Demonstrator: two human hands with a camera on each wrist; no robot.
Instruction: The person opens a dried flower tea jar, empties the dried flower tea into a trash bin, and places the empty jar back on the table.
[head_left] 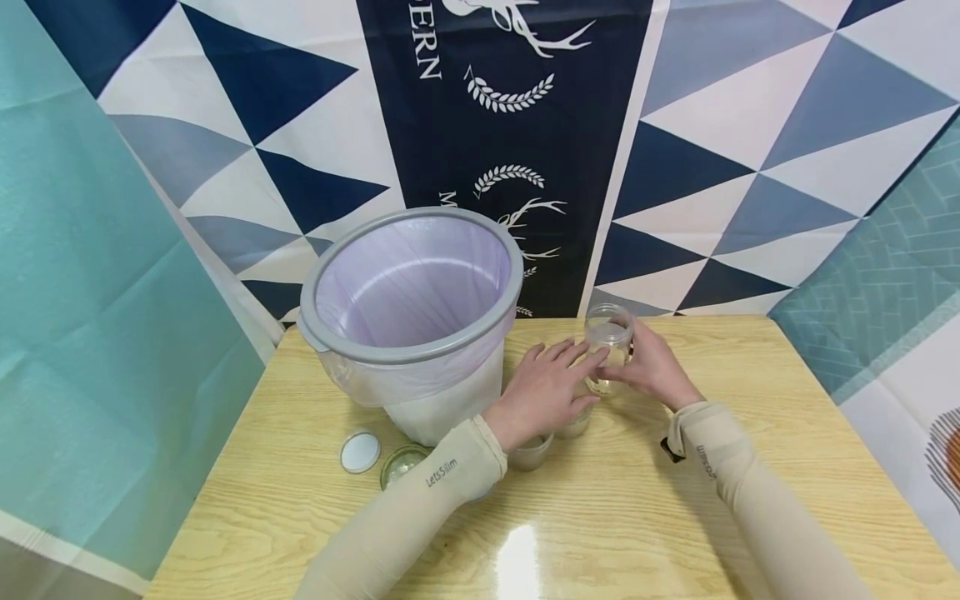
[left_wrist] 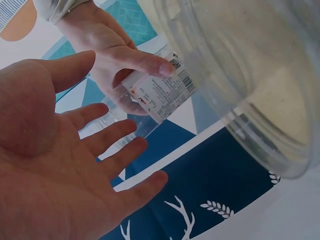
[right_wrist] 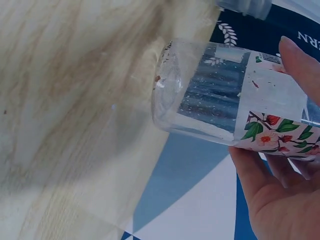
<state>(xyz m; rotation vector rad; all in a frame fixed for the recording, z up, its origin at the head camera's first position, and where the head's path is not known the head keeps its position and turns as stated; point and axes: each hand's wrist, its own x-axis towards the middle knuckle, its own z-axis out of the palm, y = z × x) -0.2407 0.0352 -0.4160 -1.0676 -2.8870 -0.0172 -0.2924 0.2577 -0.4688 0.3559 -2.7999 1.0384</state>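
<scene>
My right hand [head_left: 656,367] grips a clear plastic jar [head_left: 610,335] near the table's back edge. The jar stands roughly upright with its mouth uncovered; in the right wrist view, a floral label [right_wrist: 280,132] wraps it and small dark specks cling inside. My left hand [head_left: 543,392] is beside it, palm down, fingers spread and holding nothing; in the left wrist view the fingers [left_wrist: 117,157] are straight and separated. Whether its fingertips touch the jar I cannot tell. Below that hand are two small clear containers [head_left: 531,455], partly hidden by the hand and sleeve.
A large bin [head_left: 450,408] with a grey rim and lavender liner [head_left: 408,292] stands at the table's back left. In front of it lie a white round lid [head_left: 360,452] and a greenish clear container [head_left: 403,463], partly covered by my left sleeve. Patterned cloth [head_left: 712,183] hangs behind the wooden table [head_left: 600,517].
</scene>
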